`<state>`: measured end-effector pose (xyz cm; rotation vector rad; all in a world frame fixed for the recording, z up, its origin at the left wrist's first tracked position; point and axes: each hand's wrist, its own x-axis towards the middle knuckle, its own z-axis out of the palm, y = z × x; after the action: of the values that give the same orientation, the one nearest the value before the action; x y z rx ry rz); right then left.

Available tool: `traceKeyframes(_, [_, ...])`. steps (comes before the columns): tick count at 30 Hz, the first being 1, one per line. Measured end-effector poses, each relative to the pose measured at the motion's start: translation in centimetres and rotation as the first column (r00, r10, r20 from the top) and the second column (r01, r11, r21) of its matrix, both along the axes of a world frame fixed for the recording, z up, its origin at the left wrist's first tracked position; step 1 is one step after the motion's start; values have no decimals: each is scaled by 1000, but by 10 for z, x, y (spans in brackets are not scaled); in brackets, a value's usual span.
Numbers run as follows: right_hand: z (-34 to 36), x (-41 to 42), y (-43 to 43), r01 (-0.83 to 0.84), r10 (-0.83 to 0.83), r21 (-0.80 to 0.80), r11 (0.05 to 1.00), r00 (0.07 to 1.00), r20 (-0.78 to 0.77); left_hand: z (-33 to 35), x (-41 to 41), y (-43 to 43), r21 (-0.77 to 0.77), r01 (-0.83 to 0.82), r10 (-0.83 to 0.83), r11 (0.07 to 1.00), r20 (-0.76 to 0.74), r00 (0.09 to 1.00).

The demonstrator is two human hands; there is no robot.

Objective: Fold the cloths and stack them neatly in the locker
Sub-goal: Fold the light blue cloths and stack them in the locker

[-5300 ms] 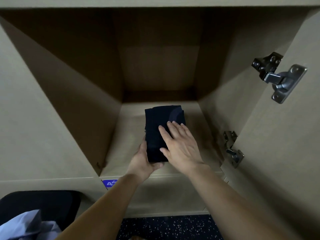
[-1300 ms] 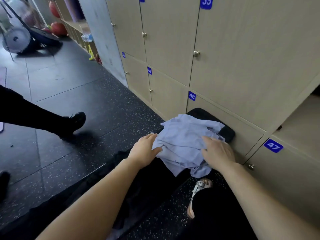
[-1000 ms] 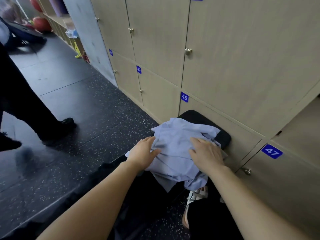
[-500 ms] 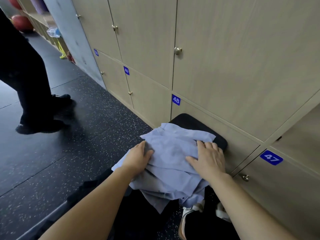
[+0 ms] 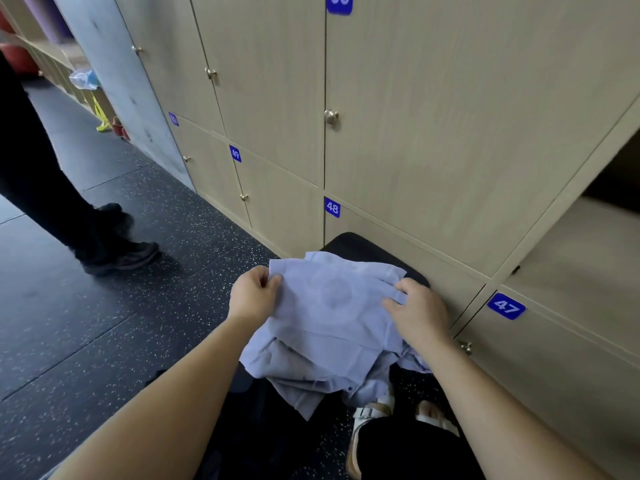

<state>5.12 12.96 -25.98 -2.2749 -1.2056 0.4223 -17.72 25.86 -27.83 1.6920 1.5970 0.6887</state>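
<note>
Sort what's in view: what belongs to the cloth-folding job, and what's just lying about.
Job: blue cloths; left hand pinching a corner; right hand gripping them; black seat under them; open locker.
Lying about: closed locker doors; a bystander's black shoes; white sandal; number tag 48.

cloth (image 5: 332,306): pale lavender-blue, thin, unfolded, crumpled in loose overlapping layers; faint round mark on the top layer.
cloth place: heaped on a black padded surface (image 5: 349,242) against the lockers, near edge hanging off.
locker (image 5: 581,258): light wood, open, far right, dark inside.
</note>
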Motion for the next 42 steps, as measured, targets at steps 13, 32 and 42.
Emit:
traceKeyframes(13, [87,25,-71,-135,157,88,987,925,-345,138,22,-63,133,395,-417,909,259,871])
traceKeyframes(32, [178,53,-170,118,272,536,836,759,-591,217,121,-132,174,430,-459,886,198,866])
traceKeyframes(42, [182,85,-210,483,40,518,706,703,-710,193,172,-210,-205,501,-405,841,377,833])
